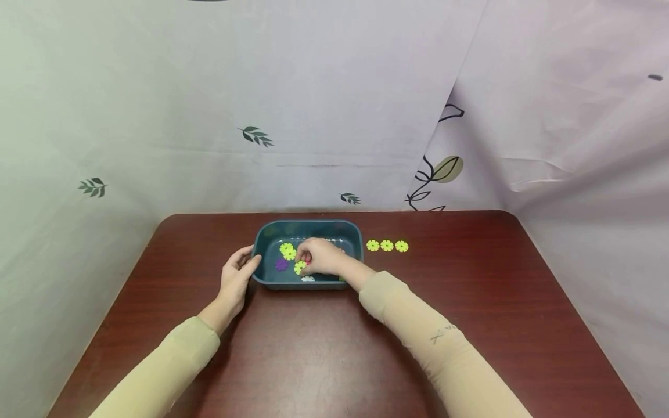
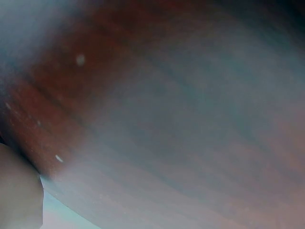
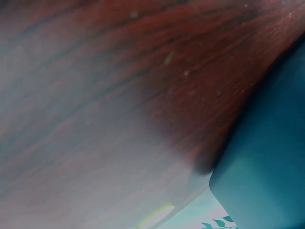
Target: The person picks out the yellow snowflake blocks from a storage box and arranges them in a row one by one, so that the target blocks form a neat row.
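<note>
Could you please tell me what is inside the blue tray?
Inside the tray are three yellow flower pieces, a purple piece and a white piece, plus something green, barely showing. Whatever lies beneath the right hand is covered and cannot be seen.

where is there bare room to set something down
Bare tabletop: right of the three yellow flower discs, and in front of the teal basin between the sleeves. Crowded: inside the basin, with more discs and the right hand.
</note>
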`<state>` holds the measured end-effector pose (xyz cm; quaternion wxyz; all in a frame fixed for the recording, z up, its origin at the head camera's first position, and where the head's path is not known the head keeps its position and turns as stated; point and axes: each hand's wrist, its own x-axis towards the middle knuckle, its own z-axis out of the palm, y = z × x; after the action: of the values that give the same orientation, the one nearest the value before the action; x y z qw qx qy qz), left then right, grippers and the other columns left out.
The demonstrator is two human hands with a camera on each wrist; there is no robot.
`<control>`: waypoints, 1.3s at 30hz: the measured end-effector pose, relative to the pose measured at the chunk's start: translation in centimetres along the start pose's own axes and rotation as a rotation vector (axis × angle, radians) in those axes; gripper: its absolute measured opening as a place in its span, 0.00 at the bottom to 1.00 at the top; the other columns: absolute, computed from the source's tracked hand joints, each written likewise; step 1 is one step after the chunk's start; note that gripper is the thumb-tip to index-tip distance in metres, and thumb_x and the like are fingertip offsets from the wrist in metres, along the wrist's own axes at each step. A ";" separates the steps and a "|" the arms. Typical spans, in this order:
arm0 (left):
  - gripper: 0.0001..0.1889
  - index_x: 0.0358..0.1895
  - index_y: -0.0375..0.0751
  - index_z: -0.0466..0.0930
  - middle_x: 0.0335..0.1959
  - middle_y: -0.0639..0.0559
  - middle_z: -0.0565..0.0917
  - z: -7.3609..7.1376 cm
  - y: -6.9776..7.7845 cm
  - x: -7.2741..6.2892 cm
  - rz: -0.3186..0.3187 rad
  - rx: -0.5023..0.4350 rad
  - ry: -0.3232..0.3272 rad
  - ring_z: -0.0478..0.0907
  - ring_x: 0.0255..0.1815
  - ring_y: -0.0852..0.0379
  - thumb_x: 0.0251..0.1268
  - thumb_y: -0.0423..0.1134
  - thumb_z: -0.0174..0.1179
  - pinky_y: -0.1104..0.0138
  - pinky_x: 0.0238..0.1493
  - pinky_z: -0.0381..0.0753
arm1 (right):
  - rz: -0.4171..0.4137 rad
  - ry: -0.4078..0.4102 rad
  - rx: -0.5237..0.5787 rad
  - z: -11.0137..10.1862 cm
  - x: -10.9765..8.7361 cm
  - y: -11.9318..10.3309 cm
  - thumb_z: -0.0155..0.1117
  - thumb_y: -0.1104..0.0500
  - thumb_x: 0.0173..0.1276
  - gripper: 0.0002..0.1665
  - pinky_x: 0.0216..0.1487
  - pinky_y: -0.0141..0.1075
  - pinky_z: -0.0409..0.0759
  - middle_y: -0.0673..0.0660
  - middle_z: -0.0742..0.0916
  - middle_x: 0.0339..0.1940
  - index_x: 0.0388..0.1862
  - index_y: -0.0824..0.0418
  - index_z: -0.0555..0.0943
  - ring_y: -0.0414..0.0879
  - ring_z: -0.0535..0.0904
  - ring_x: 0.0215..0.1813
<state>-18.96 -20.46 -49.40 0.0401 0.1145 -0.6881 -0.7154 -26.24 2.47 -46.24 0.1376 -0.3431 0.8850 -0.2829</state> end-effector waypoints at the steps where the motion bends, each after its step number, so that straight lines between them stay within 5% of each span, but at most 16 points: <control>1: 0.21 0.69 0.30 0.73 0.41 0.75 0.85 0.0 0.0 0.0 0.001 -0.003 0.003 0.80 0.49 0.73 0.80 0.34 0.61 0.80 0.52 0.80 | 0.001 0.002 0.005 0.0 0.0 0.0 0.84 0.61 0.62 0.13 0.45 0.26 0.79 0.54 0.88 0.39 0.44 0.59 0.89 0.39 0.80 0.41; 25: 0.21 0.69 0.30 0.73 0.42 0.75 0.85 0.1 -0.1 0.0 -0.006 -0.007 0.003 0.80 0.49 0.75 0.80 0.34 0.60 0.80 0.52 0.80 | 0.012 0.093 0.212 -1.1 -0.7 0.3 0.72 0.67 0.72 0.03 0.45 0.26 0.83 0.58 0.90 0.40 0.42 0.62 0.89 0.42 0.84 0.41; 39: 0.20 0.68 0.32 0.74 0.42 0.74 0.85 0.0 -0.1 -0.1 -0.002 -0.011 0.006 0.80 0.49 0.74 0.80 0.34 0.61 0.80 0.51 0.80 | 0.045 0.157 0.233 -4.1 -1.7 0.6 0.74 0.64 0.72 0.05 0.47 0.29 0.85 0.57 0.91 0.41 0.45 0.60 0.90 0.44 0.85 0.43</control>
<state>-18.83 -20.40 -49.46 0.0421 0.1173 -0.6840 -0.7188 -27.13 5.67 -43.29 0.1130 -0.2817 0.8616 -0.4068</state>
